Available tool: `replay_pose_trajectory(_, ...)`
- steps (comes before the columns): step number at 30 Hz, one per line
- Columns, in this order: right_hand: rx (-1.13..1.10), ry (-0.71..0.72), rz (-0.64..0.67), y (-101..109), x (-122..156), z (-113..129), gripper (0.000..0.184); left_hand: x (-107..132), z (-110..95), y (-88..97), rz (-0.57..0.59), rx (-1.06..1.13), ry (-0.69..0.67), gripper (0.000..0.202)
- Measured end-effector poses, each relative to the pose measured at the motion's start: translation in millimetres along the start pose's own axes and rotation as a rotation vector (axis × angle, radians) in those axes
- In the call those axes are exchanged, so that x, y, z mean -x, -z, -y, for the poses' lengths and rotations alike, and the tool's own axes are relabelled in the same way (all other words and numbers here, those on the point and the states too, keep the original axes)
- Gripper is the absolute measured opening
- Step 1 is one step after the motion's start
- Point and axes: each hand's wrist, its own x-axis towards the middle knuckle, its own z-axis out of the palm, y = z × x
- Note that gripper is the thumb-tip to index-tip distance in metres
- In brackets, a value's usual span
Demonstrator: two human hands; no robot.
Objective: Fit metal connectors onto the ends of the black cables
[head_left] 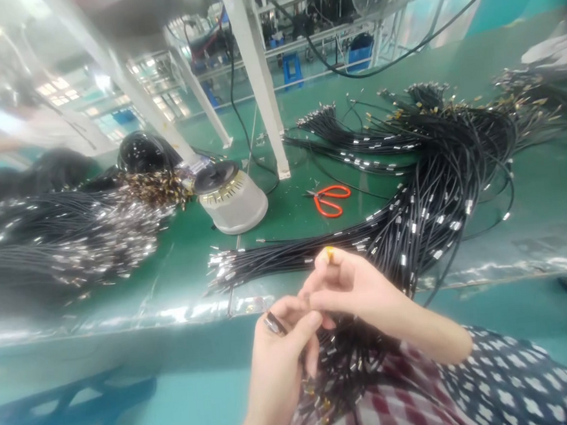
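I logged left hand [279,362] pinched on black cable end [274,323], right hand [354,288] pinched on brass terminal [330,254], hands touching, orange scissors [332,200] beyond.

left hand [279,362]: pinches cable end [274,324] | right hand [354,288]: holds gold part [330,254], possibly connector

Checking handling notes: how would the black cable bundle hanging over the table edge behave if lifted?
Probably floppy: the cable bundle bends and sags over the table edge. Likely to splay, since its strands lie loose and fan out. Its metal tips might snag one another.
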Motion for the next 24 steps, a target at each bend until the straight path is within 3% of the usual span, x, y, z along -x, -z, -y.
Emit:
replay_pose_trajectory(4,-0.040,0.095,0.018,9,7,8,0.035,-4,-3,4.2,-0.058,-0.006,-0.030,0.013)
replay_pose_trajectory(7,0.015,-0.109,0.308,14,22,16,0.032,-9,-4,10.3,-0.062,0.074,0.013,0.018)
replay_pose_trajectory(9,0.206,-0.282,0.491,14,33,20,0.030,-11,-4,12.2,-0.042,0.110,0.042,0.021)
replay_pose_trajectory(10,0.314,-0.312,0.513,12,37,21,0.028,-10,-4,11.9,-0.029,0.117,0.050,0.021)
replay_pose_trajectory(13,0.435,-0.166,0.320,8,36,27,0.023,-8,-4,6.8,0.013,0.127,0.075,0.015)
replay_pose_trajectory(18,0.543,0.122,-0.003,-8,7,33,0.012,-4,-6,-2.3,0.121,0.131,0.066,0.020)
replay_pose_trajectory(24,0.475,0.125,0.056,-38,-15,27,0.021,-2,-10,0.7,0.231,-0.032,0.118,0.026)
